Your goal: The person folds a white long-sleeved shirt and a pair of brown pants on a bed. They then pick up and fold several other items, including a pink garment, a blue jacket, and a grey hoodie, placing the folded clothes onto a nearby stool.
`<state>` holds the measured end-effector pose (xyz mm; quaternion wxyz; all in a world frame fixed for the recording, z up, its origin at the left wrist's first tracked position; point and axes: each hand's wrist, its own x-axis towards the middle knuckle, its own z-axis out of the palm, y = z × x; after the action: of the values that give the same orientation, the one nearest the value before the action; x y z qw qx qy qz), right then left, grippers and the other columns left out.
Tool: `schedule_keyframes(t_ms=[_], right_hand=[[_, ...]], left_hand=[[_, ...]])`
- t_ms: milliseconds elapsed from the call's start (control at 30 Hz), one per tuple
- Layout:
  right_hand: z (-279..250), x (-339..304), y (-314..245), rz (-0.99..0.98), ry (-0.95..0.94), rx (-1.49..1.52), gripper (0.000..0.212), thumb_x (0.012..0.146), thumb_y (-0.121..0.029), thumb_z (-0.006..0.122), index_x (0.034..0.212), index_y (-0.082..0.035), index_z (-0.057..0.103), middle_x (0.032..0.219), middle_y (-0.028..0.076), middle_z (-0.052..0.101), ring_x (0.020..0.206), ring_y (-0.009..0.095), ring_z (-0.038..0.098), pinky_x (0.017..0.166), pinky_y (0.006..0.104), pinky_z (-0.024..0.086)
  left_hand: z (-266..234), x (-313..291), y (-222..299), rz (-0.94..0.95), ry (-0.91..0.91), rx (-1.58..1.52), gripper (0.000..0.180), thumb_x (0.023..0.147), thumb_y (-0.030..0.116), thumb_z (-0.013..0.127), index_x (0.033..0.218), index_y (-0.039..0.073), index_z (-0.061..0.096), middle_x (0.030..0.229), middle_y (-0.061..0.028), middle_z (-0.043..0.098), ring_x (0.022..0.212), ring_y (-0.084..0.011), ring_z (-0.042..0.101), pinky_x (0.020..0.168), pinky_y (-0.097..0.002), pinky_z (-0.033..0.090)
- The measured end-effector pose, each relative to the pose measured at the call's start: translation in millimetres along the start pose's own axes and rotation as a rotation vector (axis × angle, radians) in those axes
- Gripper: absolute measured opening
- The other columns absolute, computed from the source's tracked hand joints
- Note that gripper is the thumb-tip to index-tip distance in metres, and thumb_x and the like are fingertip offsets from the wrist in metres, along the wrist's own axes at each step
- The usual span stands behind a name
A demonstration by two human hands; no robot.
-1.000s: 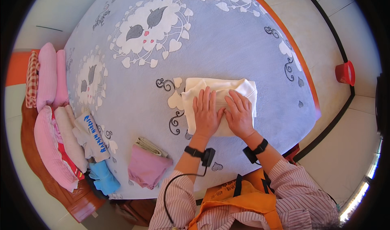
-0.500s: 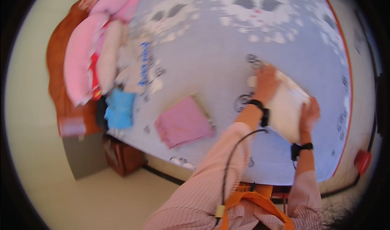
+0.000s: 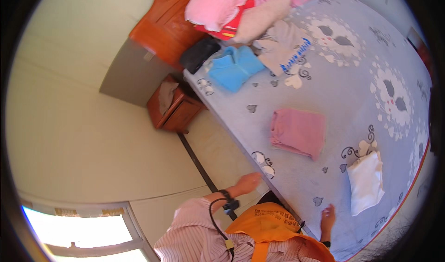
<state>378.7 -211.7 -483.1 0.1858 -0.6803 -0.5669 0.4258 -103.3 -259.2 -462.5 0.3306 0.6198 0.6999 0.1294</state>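
Just off the bed's near edge, my left hand [image 3: 249, 183] hangs over the floor with loosely stretched fingers and nothing visible in it. My right hand [image 3: 328, 217] hovers at the near side of the bed, its fingers slightly bent and apart, holding nothing. A folded white cloth [image 3: 366, 183] lies on the bed to the right of that hand, not touched by it. Farther off rests a folded pink garment [image 3: 299, 132], with a thin pale edge showing beneath it.
The bed [image 3: 345, 107] has a grey-blue patterned sheet. Toward the headboard [image 3: 162, 25] lie a folded blue garment [image 3: 236, 67], a beige garment with blue lettering [image 3: 282, 44], a dark item [image 3: 199, 53] and pink bedding [image 3: 227, 2]. A brown nightstand [image 3: 178, 111] stands beside the bed.
Both hands have let go of the white cloth and drawn back toward my body. The cloth now lies alone on the bed. My view has swung left, bringing in the wall and a window.
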Motion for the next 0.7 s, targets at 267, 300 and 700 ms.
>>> schedule_keyframes(t_ms=[267, 300, 700], right_hand=[[68, -25, 131, 0.071, -0.746, -0.335, 0.039, 0.071, -0.033, 0.077, 0.1, -0.008, 0.069, 0.084, 0.015, 0.072, 0.083, 0.034, 0.07, 0.074, 0.0426, 0.055], [57, -28, 114, 0.043, -0.729, -0.384, 0.041, 0.075, -0.038, 0.074, 0.103, -0.009, 0.069, 0.093, 0.019, 0.07, 0.09, 0.033, 0.069, 0.081, 0.0424, 0.053], [86, 61, -29, -0.122, -0.56, -0.53, 0.032, 0.086, -0.031, 0.068, 0.103, -0.004, 0.069, 0.092, 0.016, 0.07, 0.088, 0.025, 0.068, 0.077, 0.0365, 0.054]], left_hand=[[-49, -234, -126, -0.559, -0.219, 0.407, 0.027, 0.09, 0.023, 0.053, 0.087, 0.003, 0.071, 0.095, -0.02, 0.067, 0.098, -0.0383, 0.063, 0.083, -0.0497, 0.052], [-34, -254, -128, -0.57, -0.23, 0.332, 0.03, 0.091, 0.026, 0.052, 0.089, 0.002, 0.071, 0.096, -0.0205, 0.068, 0.098, -0.0393, 0.063, 0.083, -0.0504, 0.051], [-103, -226, -189, -0.694, -0.097, -0.121, 0.045, 0.089, 0.04, 0.058, 0.097, -0.004, 0.066, 0.103, -0.0256, 0.065, 0.098, -0.0427, 0.061, 0.086, -0.0492, 0.048]])
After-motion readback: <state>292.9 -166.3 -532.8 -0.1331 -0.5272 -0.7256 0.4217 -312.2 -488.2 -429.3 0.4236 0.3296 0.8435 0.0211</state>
